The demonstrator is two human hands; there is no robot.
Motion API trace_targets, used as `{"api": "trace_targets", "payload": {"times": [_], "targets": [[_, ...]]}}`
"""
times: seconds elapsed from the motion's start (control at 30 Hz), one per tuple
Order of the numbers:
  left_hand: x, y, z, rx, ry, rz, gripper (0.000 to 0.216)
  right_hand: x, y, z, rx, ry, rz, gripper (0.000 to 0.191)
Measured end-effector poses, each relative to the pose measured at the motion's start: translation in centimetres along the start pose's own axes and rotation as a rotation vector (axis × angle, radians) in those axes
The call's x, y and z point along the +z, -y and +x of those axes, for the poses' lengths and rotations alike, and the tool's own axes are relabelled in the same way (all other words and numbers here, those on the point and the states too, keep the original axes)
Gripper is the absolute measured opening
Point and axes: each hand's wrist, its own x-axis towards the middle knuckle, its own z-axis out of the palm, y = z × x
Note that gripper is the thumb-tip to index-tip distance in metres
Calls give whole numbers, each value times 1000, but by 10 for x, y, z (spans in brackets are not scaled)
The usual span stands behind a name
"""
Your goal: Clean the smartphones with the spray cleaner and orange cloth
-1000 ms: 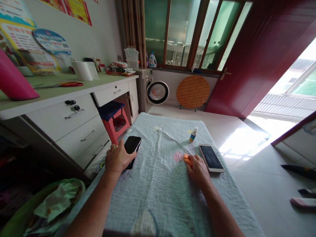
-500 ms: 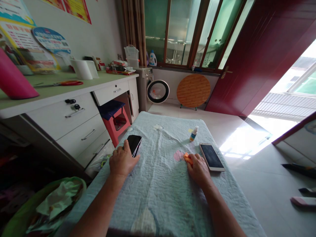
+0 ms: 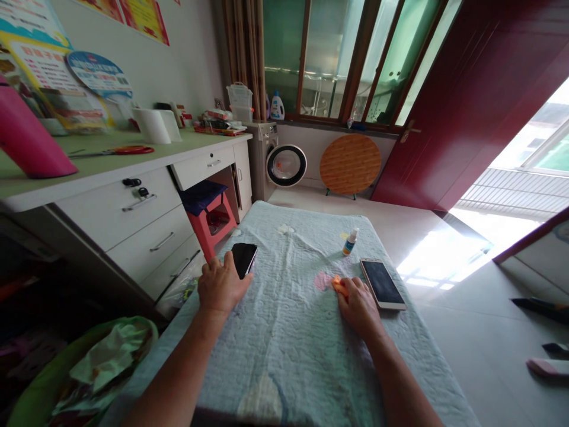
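On the left of the cloth-covered table (image 3: 284,332), my left hand (image 3: 222,284) grips a black smartphone (image 3: 244,258) by its near end, fingers along the far-left side and thumb at the right. Its dark screen faces up. My right hand (image 3: 359,303) is closed on a small orange cloth (image 3: 340,286), pressed against the table covering. Just right of that hand lies a second smartphone (image 3: 383,283), white-framed with a dark screen. Behind it stands a small spray bottle (image 3: 350,242) with a white cap and a blue and orange label.
Left stands a desk (image 3: 195,148) with drawers, scissors (image 3: 128,150), a paper roll (image 3: 153,126) and a pink bottle (image 3: 33,133). A red stool (image 3: 208,222) sits beneath it. A green bin (image 3: 149,338) is at lower left. Beyond are a washing machine (image 3: 262,154) and a folded round table (image 3: 350,163).
The whole view has shifted slightly to the right. Both hands keep their hold on the smartphone and the orange cloth, in nearly the same places on the table.
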Motion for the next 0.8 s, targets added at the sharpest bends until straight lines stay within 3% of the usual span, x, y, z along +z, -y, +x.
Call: {"api": "trace_targets", "payload": {"times": [0.4, 0.8], "targets": [[0, 0, 13, -73, 126, -37, 77, 1, 0, 0, -1, -2, 1, 21], [-10, -25, -9, 110, -55, -128, 67, 5, -3, 1, -23, -125, 161, 15]]}}
